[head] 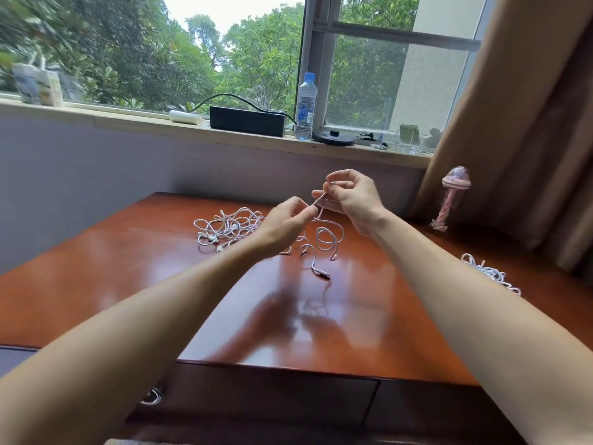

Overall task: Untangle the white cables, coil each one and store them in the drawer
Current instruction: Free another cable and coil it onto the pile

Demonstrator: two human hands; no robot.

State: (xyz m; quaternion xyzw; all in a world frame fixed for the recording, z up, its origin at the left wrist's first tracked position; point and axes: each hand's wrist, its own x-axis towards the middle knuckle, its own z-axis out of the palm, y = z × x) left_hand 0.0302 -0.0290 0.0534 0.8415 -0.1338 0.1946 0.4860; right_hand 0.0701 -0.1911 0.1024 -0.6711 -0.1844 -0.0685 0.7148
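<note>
A: Two hands are raised over the wooden desk [128,268] in the head view, both pinching the same white cable [324,239]. The left hand [285,223] has its thumb and fingertips closed together on the cable just below the right hand.

B: And the right hand [353,200]?

A: Its fingers are curled shut around the upper end of that cable, holding a short straight stretch of it between the two hands. From there the cable hangs down in loose loops to the desk, and its plug [322,273] lies flat on the wood nearer the person.

B: Where are the other cables?

A: A tangled heap of white cables [227,226] sits on the desk to the left of the hands, partly behind the left wrist. Another white bundle [491,274] lies well apart at the right side of the desk, beside the right forearm (whether it is coiled neatly I cannot tell).

B: The drawer?

A: A dark drawer front [272,396] shows under the desk's near edge; a bit of white cable [153,396] shows by the left arm at its left end. On the windowsill [128,122] stand a water bottle [305,106] and a black box [247,121], and a pink bottle [452,197] stands by the brown curtain [529,123]
</note>
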